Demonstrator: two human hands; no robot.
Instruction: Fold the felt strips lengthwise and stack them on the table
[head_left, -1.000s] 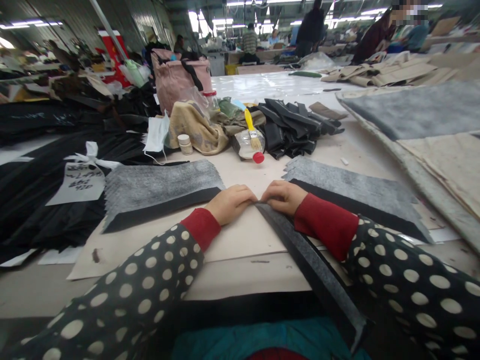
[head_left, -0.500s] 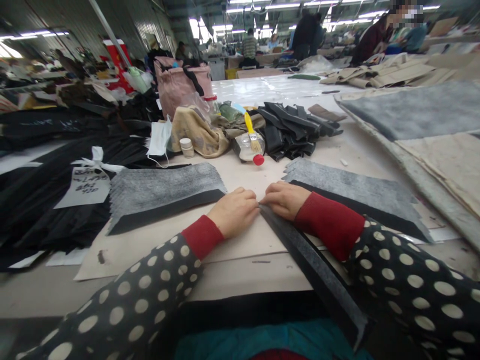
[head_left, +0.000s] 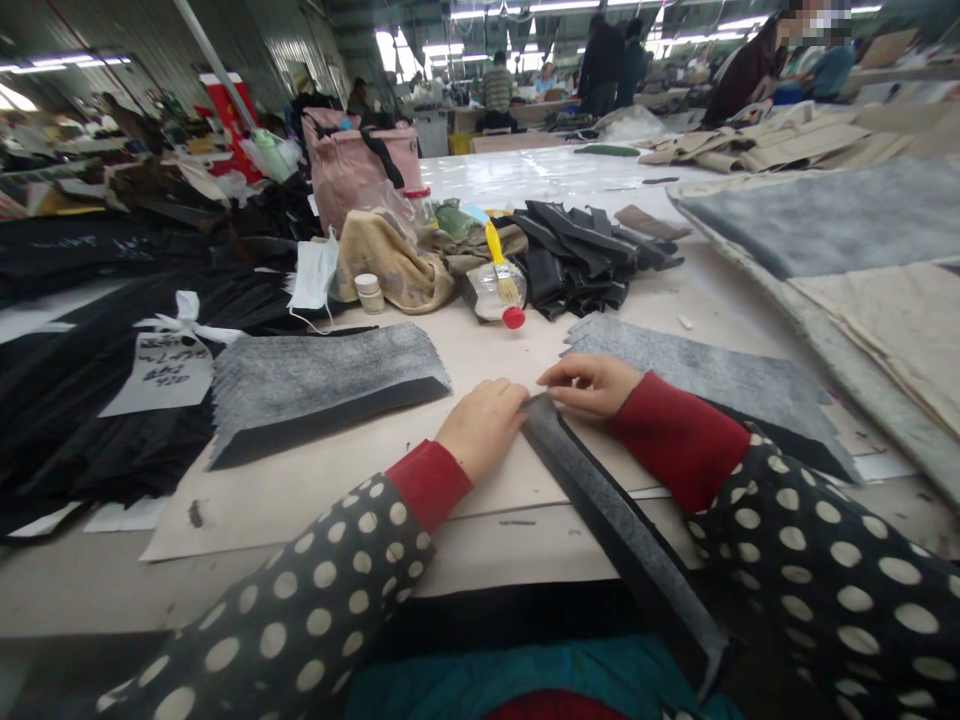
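left hand (head_left: 486, 425) — curled at far end of strip (head_left: 630, 530), grip hidden | right hand (head_left: 598, 386) — half-curled, same end, hold unclear

A white paper tag (head_left: 154, 395) on the black fabric pile (head_left: 64, 400) at left bears several handwritten lines in dark ink; the lowest appears to read "420", the others are illegible. Pale markings on the black cloth (head_left: 150, 238) behind are unreadable.

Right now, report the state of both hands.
Left hand: curled at the dark strip's far end; grip hidden.
Right hand: loosely curled at that same end; cannot tell whether it pinches.
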